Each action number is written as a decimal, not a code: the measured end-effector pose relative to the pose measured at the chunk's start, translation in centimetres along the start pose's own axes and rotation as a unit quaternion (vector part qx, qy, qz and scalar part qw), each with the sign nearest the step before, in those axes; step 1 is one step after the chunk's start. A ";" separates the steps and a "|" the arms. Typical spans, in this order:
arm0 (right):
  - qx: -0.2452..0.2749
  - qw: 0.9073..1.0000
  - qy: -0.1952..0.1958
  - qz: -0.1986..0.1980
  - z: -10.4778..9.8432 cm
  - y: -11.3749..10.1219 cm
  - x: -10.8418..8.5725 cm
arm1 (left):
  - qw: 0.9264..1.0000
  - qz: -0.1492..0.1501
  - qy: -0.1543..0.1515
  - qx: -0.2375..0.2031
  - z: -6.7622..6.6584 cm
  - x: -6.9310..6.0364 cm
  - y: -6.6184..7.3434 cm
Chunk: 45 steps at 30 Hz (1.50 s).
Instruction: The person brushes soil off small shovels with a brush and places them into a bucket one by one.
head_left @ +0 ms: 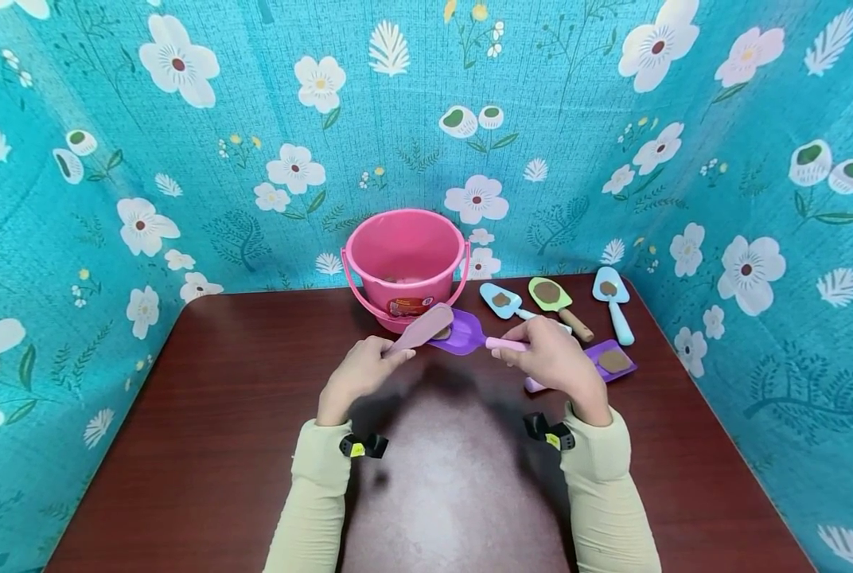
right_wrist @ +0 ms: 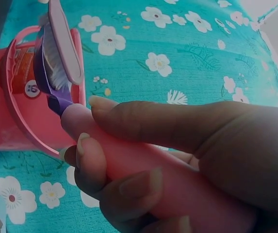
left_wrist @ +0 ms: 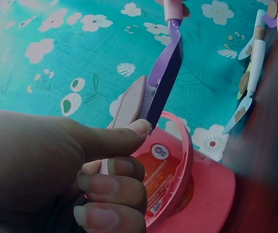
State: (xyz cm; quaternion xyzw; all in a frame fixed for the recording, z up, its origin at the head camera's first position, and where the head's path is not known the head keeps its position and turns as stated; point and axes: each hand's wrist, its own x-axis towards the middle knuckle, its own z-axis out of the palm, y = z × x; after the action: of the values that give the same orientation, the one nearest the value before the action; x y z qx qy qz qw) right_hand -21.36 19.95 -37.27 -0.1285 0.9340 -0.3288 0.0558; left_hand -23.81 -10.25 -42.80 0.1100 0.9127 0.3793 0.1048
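Observation:
My left hand [head_left: 358, 374] grips a brush with a pale pink back [head_left: 424, 326]; its bristles show in the right wrist view. The brush lies over the blade of a purple toy shovel [head_left: 465, 330], bristles against the inner face. A brown patch [head_left: 441, 333] on that blade is partly hidden by the brush. My right hand [head_left: 558, 358] holds the shovel by its pink handle [right_wrist: 129, 160], thumb on top and fingers curled beneath. Both tools are in the air in front of the pink bucket [head_left: 426, 282].
On the right of the dark red table [head_left: 240, 414] lie a light blue trowel [head_left: 500, 299], a green trowel [head_left: 551, 294], another light blue trowel [head_left: 610, 285] and a second purple shovel [head_left: 623, 362], all with brown patches. Flowered turquoise cloth [head_left: 255, 119] surrounds the table's back and sides.

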 end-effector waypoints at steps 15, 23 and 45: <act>-0.001 1.000 0.003 -0.011 0.2 -0.4 -0.1 | 0.997 -0.023 0.066 0.042 -2.0 -1.8 0.2; 0.005 1.000 0.003 0.000 0.3 -0.3 -0.1 | 0.995 -0.027 0.086 0.039 -2.0 -2.3 0.5; 0.002 1.000 0.029 -0.012 0.4 -0.5 0.4 | 0.999 0.017 0.043 0.017 -0.1 -0.9 1.1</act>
State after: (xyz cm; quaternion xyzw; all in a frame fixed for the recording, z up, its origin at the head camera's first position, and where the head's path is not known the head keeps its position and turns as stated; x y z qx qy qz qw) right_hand -21.54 19.23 -37.33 -0.1303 0.9329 -0.3349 0.0249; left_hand -22.84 -9.81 -41.79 0.1107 0.9205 0.3703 0.0571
